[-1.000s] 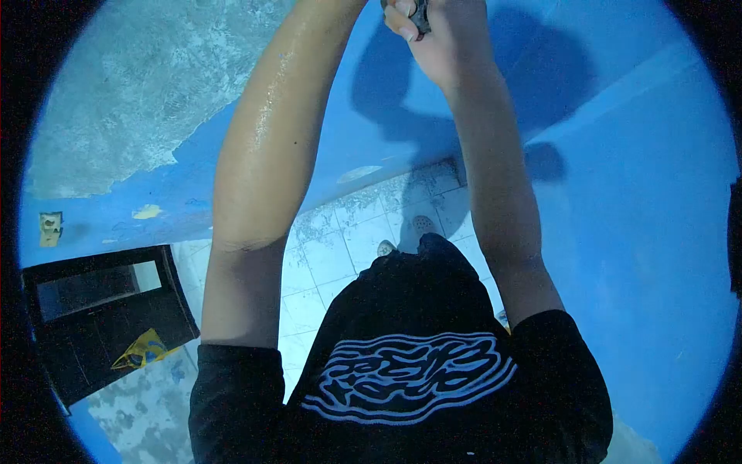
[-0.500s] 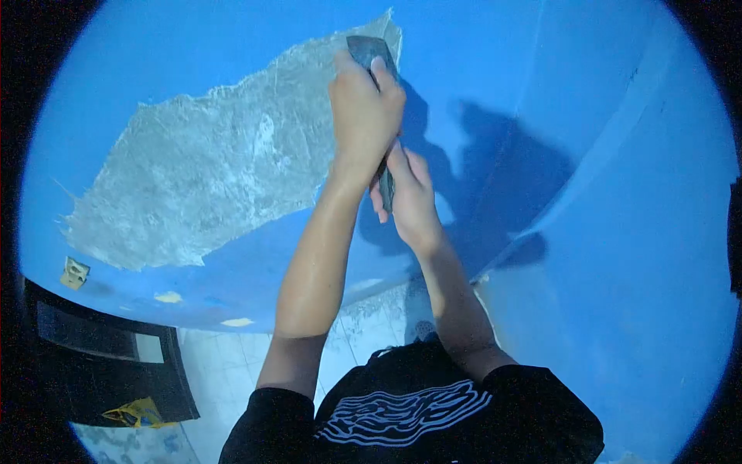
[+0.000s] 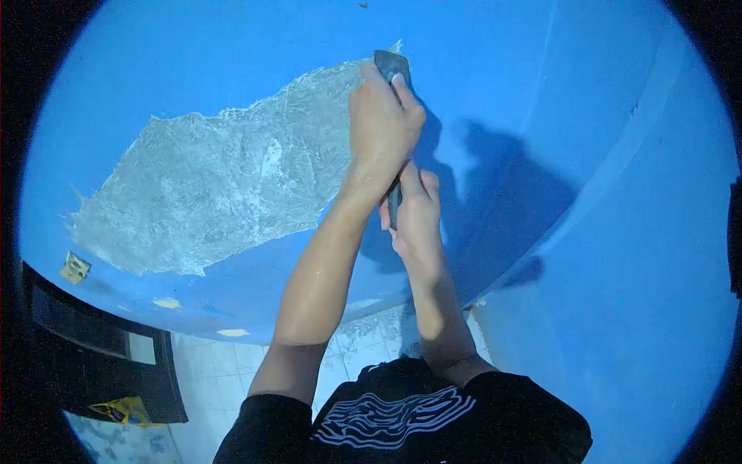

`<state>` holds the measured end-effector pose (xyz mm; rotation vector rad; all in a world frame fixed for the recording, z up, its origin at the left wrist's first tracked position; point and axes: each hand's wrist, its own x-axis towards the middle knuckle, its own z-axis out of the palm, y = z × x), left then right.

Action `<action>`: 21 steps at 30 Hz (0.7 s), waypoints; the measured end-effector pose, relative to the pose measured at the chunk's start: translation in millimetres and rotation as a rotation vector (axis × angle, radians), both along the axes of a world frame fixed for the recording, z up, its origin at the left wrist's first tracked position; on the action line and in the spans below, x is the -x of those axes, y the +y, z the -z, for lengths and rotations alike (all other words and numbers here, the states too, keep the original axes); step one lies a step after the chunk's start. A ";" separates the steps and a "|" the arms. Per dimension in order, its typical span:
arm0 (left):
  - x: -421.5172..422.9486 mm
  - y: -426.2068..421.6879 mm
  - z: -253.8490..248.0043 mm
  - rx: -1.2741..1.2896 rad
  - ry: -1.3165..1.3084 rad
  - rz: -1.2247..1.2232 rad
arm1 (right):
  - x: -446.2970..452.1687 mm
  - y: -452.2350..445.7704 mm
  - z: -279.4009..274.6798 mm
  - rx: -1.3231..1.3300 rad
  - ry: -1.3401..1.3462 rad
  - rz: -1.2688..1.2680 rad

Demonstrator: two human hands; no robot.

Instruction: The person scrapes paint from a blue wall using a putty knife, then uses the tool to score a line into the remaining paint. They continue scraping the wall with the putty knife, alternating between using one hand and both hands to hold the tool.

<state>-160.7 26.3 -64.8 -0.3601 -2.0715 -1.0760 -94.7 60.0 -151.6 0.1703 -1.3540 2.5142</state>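
My left hand is closed around the upper part of a dark scraper, near its wide blade. Lower down, my right hand grips the scraper's handle, whose end shows between the fingers. The blade lies against the wall at the upper right corner of a bare grey patch, where ragged edges of blue paint border it. Part of the tool between the two hands is hidden by my left hand and wrist.
Blue painted wall surrounds the patch and meets another blue wall at a corner on the right. At lower left are a small wall fitting, dark furniture and a yellow bag. White floor tiles lie below.
The scraper and both hands have shifted slightly up and right along the patch's upper edge. The view has tilted a little, so the wall sits lower in the picture. Both grips stay closed.
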 end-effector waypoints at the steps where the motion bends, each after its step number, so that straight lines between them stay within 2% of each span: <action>1: 0.3 -1.2 4.5 -0.024 0.025 0.015 | -1.3 -3.0 0.7 0.030 -0.022 0.018; 7: -0.2 4.5 7.5 -0.049 0.053 0.034 | 11.1 7.6 9.3 -0.061 -0.059 0.005; 9: -5.6 1.7 12.2 -0.047 0.034 0.042 | 1.5 0.9 9.0 0.018 -0.013 0.043; 11: -6.7 0.1 11.3 -0.106 -0.020 0.031 | -18.1 3.6 -9.2 -0.052 -0.154 0.033; 15: -5.2 9.2 -3.3 -0.121 -0.020 0.002 | -2.8 15.3 -11.5 -0.152 -0.110 0.061; 21: -2.4 8.0 10.1 -0.162 -0.016 0.014 | -13.8 18.2 -10.0 -0.195 -0.113 0.047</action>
